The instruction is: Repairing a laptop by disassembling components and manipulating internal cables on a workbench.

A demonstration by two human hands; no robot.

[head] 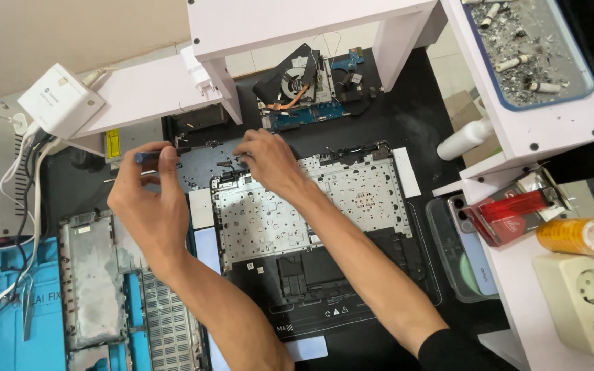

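An opened laptop chassis, its silver keyboard backplate showing, lies on a black mat in the middle of the bench. My left hand pinches a thin blue-handled screwdriver that points right toward the chassis's upper left corner. At that corner my right hand presses its fingertips on the hinge area; whether it pinches something small is hidden. A removed motherboard with a round fan rests beyond the chassis.
A detached bottom cover lies on a blue repair mat at left. White shelf legs stand behind. On the right are a phone in a clear case, a tape roll, a power strip, an ashtray.
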